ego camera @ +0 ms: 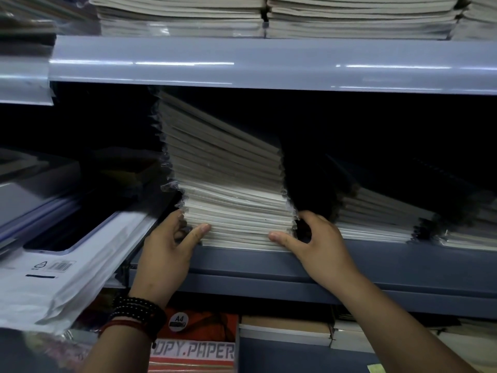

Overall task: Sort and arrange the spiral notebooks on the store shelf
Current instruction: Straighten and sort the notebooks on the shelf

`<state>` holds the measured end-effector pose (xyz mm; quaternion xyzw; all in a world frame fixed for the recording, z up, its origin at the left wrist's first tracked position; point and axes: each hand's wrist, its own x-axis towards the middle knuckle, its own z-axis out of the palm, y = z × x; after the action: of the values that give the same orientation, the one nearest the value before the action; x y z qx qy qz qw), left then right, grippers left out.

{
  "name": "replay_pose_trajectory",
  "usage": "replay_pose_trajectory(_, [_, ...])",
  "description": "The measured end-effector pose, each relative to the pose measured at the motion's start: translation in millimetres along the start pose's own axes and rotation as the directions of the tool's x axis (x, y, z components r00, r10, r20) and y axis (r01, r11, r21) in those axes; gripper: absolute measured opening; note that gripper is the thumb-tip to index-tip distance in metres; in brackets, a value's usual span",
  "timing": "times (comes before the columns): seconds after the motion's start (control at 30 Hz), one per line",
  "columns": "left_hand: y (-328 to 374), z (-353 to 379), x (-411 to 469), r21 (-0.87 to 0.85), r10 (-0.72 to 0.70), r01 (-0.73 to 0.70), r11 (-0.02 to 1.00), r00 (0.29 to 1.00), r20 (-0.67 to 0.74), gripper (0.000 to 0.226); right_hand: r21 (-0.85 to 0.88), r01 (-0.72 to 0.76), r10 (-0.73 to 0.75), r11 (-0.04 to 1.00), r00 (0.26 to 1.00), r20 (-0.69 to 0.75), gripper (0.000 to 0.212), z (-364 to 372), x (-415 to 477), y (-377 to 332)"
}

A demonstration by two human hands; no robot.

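A tall stack of plastic-wrapped notebooks (228, 184) stands on the grey middle shelf (390, 267), its upper part leaning back and to the left. My left hand (166, 251) grips the stack's lower left corner, thumb on the front edges, fingers round the left side. My right hand (317, 246) grips the lower right corner, thumb on the front, fingers behind the right side. A lower pile of notebooks (376, 219) lies to the right on the same shelf.
The shelf above (269, 65) carries more stacked notebooks (269, 20). White plastic-wrapped packs (53, 265) jut out at the left. Below are a red copy-paper pack (196, 343) and more stacks (287, 335). The shelf's back is dark.
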<state>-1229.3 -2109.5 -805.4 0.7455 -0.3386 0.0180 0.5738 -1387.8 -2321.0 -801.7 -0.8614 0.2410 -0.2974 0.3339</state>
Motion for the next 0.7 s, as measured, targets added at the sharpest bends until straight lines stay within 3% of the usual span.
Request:
replay_pose_trajectory(0.23, [-2, -5, 1, 0.015, -0.031, 0.030, 0.999, 0.999, 0.033, 0.029, 0.033, -0.015, 0.015, 0.999, 1.000, 0.010, 0.082, -4, -1, -3])
replay_pose_trajectory(0.37, [1, -10, 5, -0.216, -0.077, 0.092, 0.972, 0.994, 0.079, 0.059, 0.095, -0.037, 0.035, 0.995, 0.999, 0.021, 0.091, -7, 0, -8])
replay_pose_trajectory(0.53, [13, 1, 6, -0.284, -0.001, 0.001, 0.959, 1.000, 0.001, 0.035, 0.230, -0.081, 0.091, 0.970, 0.995, -0.033, 0.080, -4, 7, -13])
replay_pose_trajectory(0.7, [13, 3, 6, -0.259, 0.026, -0.027, 0.966, 1.000, -0.008, 0.033, 0.243, -0.061, 0.070, 0.968, 0.997, -0.029, 0.077, -3, 8, -11])
